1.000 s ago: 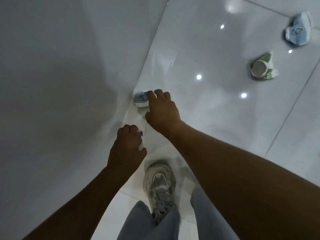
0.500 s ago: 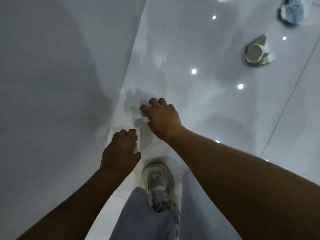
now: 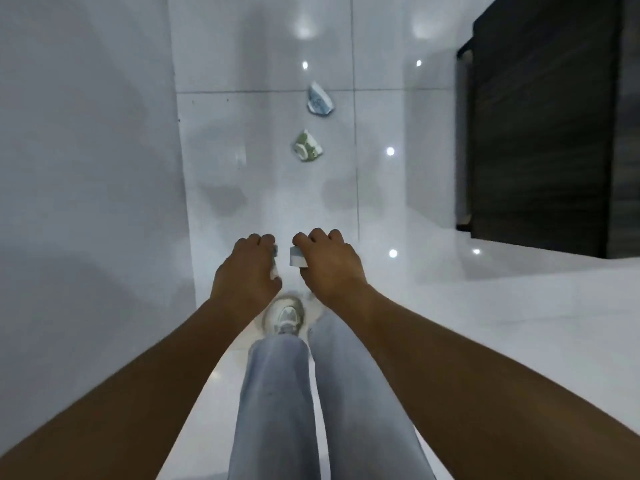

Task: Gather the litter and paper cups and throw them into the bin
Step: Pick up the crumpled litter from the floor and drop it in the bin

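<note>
Both hands are full. The left hand [image 3: 244, 271] grips a bit of litter, mostly hidden, and the right hand [image 3: 329, 263] grips a squashed cup [image 3: 298, 260]. A green cup [image 3: 306, 147] and a blue cup [image 3: 319, 100] lie ahead on the floor [image 3: 415, 341] — grabbing them now could make something drop. No bin shows — the walk may be long.
</note>
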A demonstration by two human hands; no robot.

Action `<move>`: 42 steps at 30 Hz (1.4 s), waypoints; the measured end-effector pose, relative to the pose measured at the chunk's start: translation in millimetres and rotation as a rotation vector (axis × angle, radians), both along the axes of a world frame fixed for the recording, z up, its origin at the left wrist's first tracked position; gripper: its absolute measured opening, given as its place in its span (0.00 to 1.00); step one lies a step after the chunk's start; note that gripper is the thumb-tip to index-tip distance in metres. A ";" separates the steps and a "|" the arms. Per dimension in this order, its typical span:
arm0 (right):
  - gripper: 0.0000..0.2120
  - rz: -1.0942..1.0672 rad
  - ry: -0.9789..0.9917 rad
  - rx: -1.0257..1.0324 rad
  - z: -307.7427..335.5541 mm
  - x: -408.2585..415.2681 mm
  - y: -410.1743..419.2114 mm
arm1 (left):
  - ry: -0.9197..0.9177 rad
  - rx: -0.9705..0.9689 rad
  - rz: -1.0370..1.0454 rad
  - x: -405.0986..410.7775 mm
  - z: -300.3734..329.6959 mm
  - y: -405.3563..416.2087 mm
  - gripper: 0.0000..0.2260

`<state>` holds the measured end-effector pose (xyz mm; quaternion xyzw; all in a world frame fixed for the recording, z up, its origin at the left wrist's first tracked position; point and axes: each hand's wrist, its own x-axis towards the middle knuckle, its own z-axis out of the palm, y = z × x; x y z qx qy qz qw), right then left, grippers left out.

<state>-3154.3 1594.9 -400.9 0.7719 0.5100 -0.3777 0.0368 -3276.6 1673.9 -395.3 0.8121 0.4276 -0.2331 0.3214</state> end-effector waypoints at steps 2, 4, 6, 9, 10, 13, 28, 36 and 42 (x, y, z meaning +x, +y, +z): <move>0.20 -0.092 -0.051 0.015 54.0 13.7 -14.9 | -0.035 0.024 -0.090 21.4 48.5 -7.2 0.18; 0.20 -0.179 -0.101 0.041 98.2 25.3 -32.4 | -0.063 0.047 -0.169 38.6 87.4 -15.4 0.19; 0.18 -0.285 -0.145 0.054 140.5 34.1 -60.1 | -0.096 0.060 -0.263 53.2 125.0 -31.2 0.20; 0.18 -0.421 -0.199 0.071 191.7 34.4 -109.9 | -0.141 0.067 -0.399 64.5 175.1 -62.8 0.18; 0.18 -0.469 -0.205 0.068 207.1 31.7 -130.3 | -0.154 0.061 -0.448 66.8 190.8 -77.0 0.18; 0.18 -0.608 -0.222 0.061 242.5 19.6 -191.3 | -0.162 0.035 -0.640 76.3 229.9 -120.8 0.17; 0.17 -1.261 -0.358 0.045 321.2 3.0 -555.4 | -0.293 0.125 -1.418 208.9 338.9 -471.9 0.16; 0.19 -1.367 -0.394 -0.052 338.9 21.7 -755.1 | -0.341 0.108 -1.669 258.7 350.0 -689.3 0.13; 0.16 -1.573 -0.386 -0.038 348.5 52.6 -860.7 | -0.330 0.076 -1.774 300.2 347.6 -790.9 0.13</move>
